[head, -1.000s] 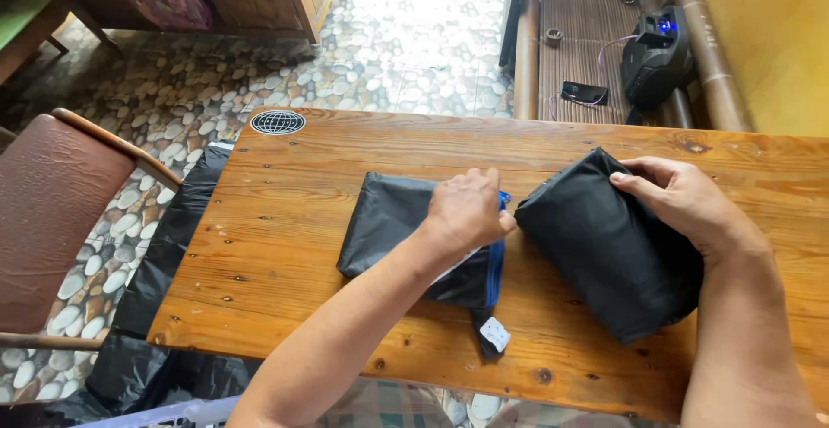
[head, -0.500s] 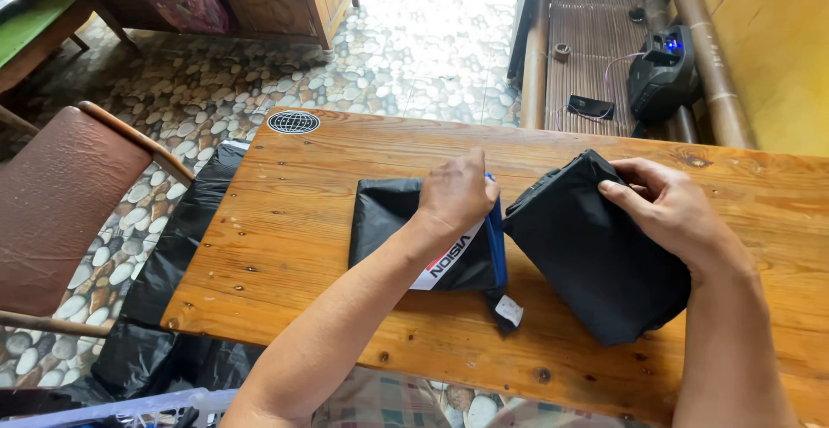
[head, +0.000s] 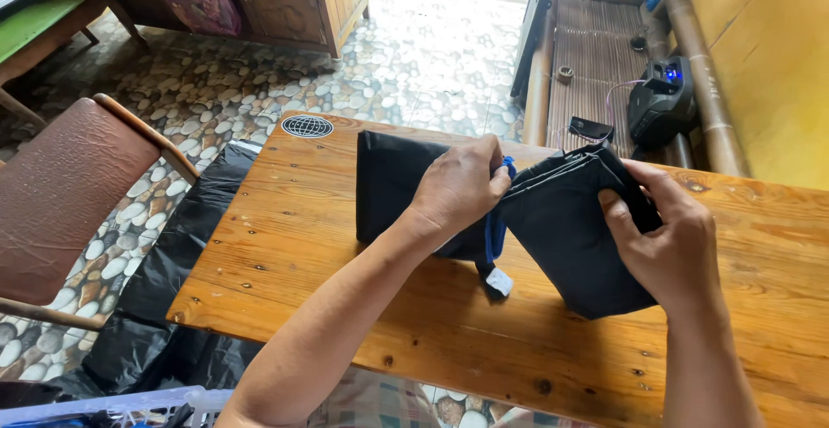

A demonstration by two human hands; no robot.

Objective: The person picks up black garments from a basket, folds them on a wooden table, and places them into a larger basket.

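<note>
A folded black garment (head: 393,190) with a blue edge and a small white tag is lifted off the wooden table (head: 285,247), and my left hand (head: 456,188) grips it by its right end. My right hand (head: 665,238) holds a black fabric pouch (head: 570,229) by its open top, the pouch tilted with its lower end on the table. The garment's blue edge meets the mouth of the pouch between my two hands.
A brown padded chair (head: 60,195) stands to the left over black plastic sheeting (head: 164,264). Beyond the table lies a bamboo bench (head: 596,57) with a black speaker (head: 661,104). A round globe sticker (head: 307,126) marks the table's far left corner.
My left hand has raised the folded garment from flat on the table and brought its end to the pouch. My right hand has tipped the pouch up and opened its mouth.
</note>
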